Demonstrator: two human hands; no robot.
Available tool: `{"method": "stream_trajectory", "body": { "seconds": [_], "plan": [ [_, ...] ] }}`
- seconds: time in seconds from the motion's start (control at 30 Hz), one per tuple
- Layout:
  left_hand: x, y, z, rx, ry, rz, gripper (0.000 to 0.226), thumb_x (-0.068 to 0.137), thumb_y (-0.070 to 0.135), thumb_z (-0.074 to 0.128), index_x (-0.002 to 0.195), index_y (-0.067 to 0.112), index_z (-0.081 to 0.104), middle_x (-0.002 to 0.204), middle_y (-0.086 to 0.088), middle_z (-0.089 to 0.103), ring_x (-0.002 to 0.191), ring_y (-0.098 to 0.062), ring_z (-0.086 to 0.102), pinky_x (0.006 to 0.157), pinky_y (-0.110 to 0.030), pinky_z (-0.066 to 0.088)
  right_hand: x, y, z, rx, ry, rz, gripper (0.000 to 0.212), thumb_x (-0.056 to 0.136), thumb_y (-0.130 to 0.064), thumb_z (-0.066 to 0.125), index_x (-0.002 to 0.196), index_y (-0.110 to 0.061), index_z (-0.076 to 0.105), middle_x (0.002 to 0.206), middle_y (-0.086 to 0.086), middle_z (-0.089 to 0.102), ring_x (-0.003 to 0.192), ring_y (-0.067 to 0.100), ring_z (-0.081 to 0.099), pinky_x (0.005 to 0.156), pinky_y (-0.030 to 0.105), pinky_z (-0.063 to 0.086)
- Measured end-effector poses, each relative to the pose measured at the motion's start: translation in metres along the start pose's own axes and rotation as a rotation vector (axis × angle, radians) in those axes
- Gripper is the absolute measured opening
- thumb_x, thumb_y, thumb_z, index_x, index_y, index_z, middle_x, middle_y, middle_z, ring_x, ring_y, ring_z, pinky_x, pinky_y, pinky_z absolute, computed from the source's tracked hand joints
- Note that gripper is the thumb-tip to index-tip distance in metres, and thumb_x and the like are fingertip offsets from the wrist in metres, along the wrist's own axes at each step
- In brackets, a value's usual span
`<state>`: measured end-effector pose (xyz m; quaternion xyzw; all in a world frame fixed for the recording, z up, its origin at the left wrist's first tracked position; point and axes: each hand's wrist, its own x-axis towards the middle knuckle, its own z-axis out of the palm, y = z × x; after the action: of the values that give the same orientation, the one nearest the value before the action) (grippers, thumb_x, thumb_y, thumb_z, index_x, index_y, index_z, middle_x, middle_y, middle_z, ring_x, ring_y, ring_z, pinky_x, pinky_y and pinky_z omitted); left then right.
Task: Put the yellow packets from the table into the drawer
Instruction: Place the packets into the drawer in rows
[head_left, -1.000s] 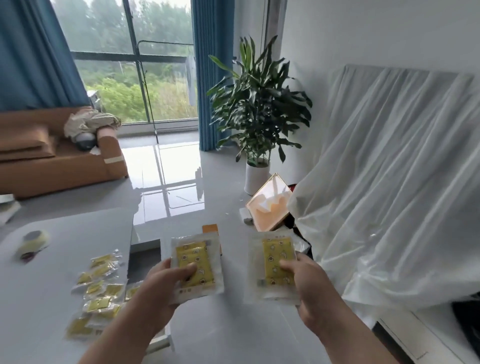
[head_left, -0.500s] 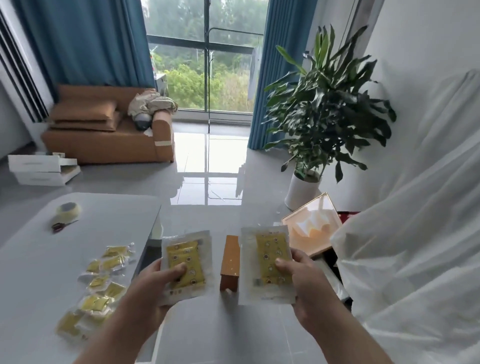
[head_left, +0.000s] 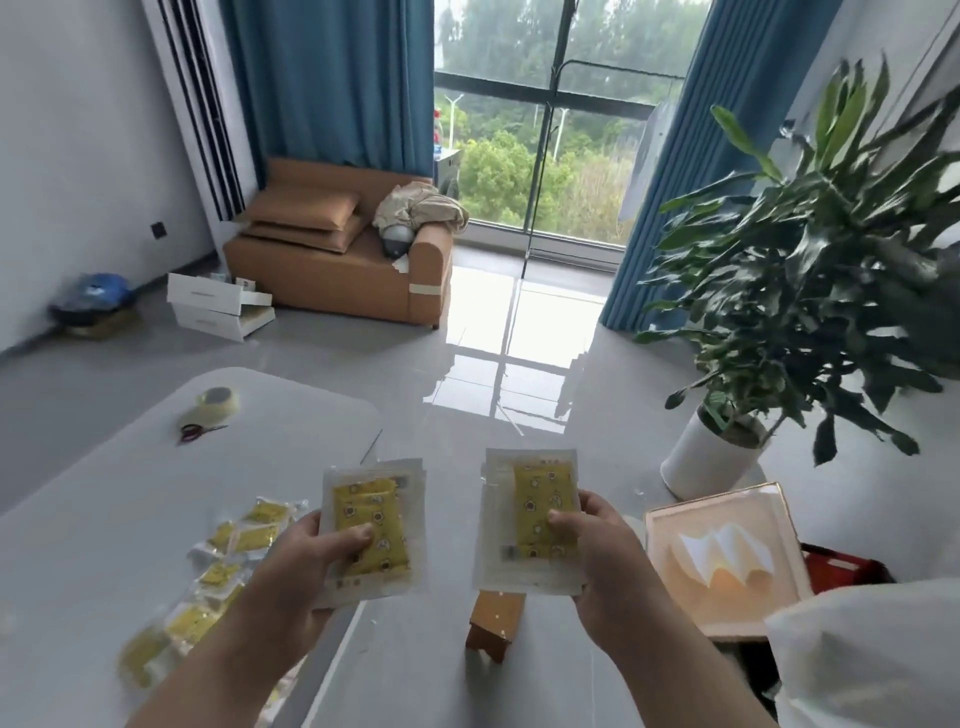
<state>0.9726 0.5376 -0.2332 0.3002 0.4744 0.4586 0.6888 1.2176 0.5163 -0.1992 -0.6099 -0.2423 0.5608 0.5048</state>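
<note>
My left hand (head_left: 306, 577) grips a yellow packet (head_left: 371, 514) in clear wrapping, thumb across its front, just past the table's right edge. My right hand (head_left: 602, 566) holds a second yellow packet (head_left: 535, 499) upright at about the same height over the floor. Several more yellow packets (head_left: 228, 571) lie scattered on the grey table (head_left: 104, 519) to the left of my left hand. No drawer shows in this view.
A tape roll (head_left: 218, 402) and red-handled scissors (head_left: 200, 430) lie at the table's far end. A small brown box (head_left: 493, 621) stands on the floor below the packets. To the right are a framed picture (head_left: 727, 561), a potted plant (head_left: 810, 291) and white sheeting (head_left: 872, 660).
My head has turned left and tipped up, so the sofa and window now sit centre. Both hands still hold their packets, slightly closer together and higher.
</note>
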Motion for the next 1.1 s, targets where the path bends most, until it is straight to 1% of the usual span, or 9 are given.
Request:
{"method": "stream_trajectory", "body": {
  "seconds": [0.17,0.27,0.43,0.5,0.6,0.73,0.87,1.0,1.1],
  "plan": [
    [0.020,0.010,0.008,-0.067,0.188,0.045,0.034,0.082,0.003,0.060,0.115,-0.003,0.058,0.096,-0.023,0.068,0.082,-0.038,0.067,0.074,-0.045,0.054,0.067,-0.019,0.015,-0.071,-0.189,0.049,0.024,0.090,0.003,0.049,0.105,-0.010,0.062,0.099,0.016,0.069,0.087,0.034,0.064,0.072,0.042,0.052],
    [0.027,0.016,0.017,-0.134,0.304,0.088,0.040,0.072,0.005,0.062,0.111,-0.002,0.058,0.092,-0.023,0.069,0.075,-0.037,0.068,0.060,-0.041,0.057,0.104,-0.035,0.023,-0.144,-0.304,0.074,0.024,0.090,0.002,0.050,0.106,-0.011,0.062,0.099,0.015,0.070,0.092,0.035,0.065,0.076,0.045,0.054],
    [0.037,0.013,0.029,-0.238,0.505,0.153,0.021,0.084,0.001,0.057,0.104,0.002,0.061,0.088,-0.019,0.072,0.071,-0.035,0.071,0.045,-0.034,0.054,0.157,-0.054,0.045,-0.253,-0.493,0.095,0.022,0.090,0.002,0.050,0.101,-0.012,0.063,0.095,0.015,0.070,0.087,0.034,0.065,0.083,0.050,0.053],
    [0.038,0.008,0.027,-0.268,0.591,0.168,0.024,0.081,0.001,0.060,0.104,0.004,0.062,0.097,-0.020,0.072,0.085,-0.040,0.069,0.051,-0.037,0.056,0.171,-0.055,0.059,-0.282,-0.558,0.111,0.021,0.091,0.003,0.050,0.102,-0.010,0.062,0.095,0.016,0.069,0.085,0.034,0.064,0.085,0.051,0.052],
    [0.036,-0.001,0.017,-0.322,0.716,0.183,0.038,0.070,0.002,0.064,0.107,0.004,0.061,0.109,-0.023,0.068,0.098,-0.043,0.065,0.073,-0.047,0.056,0.188,-0.050,0.083,-0.304,-0.629,0.141,0.020,0.090,0.005,0.049,0.100,-0.007,0.062,0.090,0.016,0.068,0.081,0.034,0.063,0.079,0.049,0.052],
    [0.032,-0.008,-0.009,-0.382,0.858,0.226,0.025,0.082,-0.005,0.057,0.105,0.004,0.061,0.094,-0.015,0.073,0.084,-0.032,0.068,0.055,-0.039,0.059,0.206,-0.031,0.125,-0.366,-0.681,0.204,0.023,0.087,0.007,0.050,0.096,-0.007,0.066,0.090,0.019,0.070,0.082,0.035,0.065,0.072,0.042,0.051],
    [0.038,-0.016,-0.049,-0.461,0.965,0.232,0.026,0.082,-0.005,0.058,0.103,0.008,0.061,0.102,-0.015,0.071,0.079,-0.029,0.070,0.066,-0.040,0.054,0.221,-0.007,0.178,-0.458,-0.712,0.238,0.025,0.085,0.006,0.053,0.094,-0.010,0.068,0.099,0.022,0.071,0.095,0.041,0.067,0.083,0.052,0.052],
    [0.059,-0.017,-0.089,-0.547,0.994,0.222,0.024,0.084,-0.008,0.055,0.100,0.008,0.060,0.091,-0.012,0.073,0.075,-0.026,0.071,0.047,-0.033,0.056,0.239,0.012,0.231,-0.537,-0.737,0.271,0.024,0.086,0.007,0.052,0.095,-0.009,0.068,0.098,0.020,0.072,0.096,0.040,0.067,0.089,0.056,0.052],
    [0.079,-0.016,-0.113,-0.582,1.000,0.197,0.025,0.084,-0.009,0.055,0.101,0.008,0.061,0.092,-0.012,0.073,0.078,-0.027,0.070,0.046,-0.032,0.056,0.255,0.025,0.262,-0.600,-0.752,0.268,0.025,0.086,0.006,0.053,0.096,-0.011,0.069,0.099,0.021,0.072,0.099,0.042,0.066,0.090,0.059,0.051]
  ]
}}
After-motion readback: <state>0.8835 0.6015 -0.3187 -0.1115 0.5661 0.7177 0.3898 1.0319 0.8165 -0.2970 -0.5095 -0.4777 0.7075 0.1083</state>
